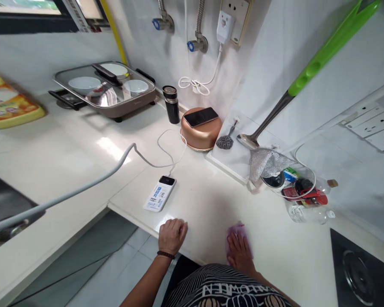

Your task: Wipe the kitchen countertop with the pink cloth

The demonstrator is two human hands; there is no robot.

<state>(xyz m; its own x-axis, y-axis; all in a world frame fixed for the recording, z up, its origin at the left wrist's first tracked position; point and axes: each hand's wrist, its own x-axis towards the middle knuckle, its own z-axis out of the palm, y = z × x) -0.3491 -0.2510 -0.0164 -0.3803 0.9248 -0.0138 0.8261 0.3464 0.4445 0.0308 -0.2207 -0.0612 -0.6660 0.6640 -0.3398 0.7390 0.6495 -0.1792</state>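
My left hand [172, 235], with a dark beaded bracelet [165, 254] at the wrist, rests in a loose fist at the counter's front edge. I see nothing in its curled fingers. Just beyond it lies a white power bank [160, 194] with a dark display and a cable plugged into its far end. To the right, my right hand [240, 252] is pressed flat on a purple cloth [231, 232], its fingers stretched over it. The cloth lies on the pale countertop [201, 204] and shows around the fingers; its part under the palm is hidden.
An electric pan [115, 108] with a glass lid stands at the back left. Near the corner are a black flask [172, 108] and a phone [201, 117] on a copper-coloured pot [201, 134]. Bottles [309, 214] and a black hob [361, 268] are at right. A grey cable [92, 189] crosses the left.
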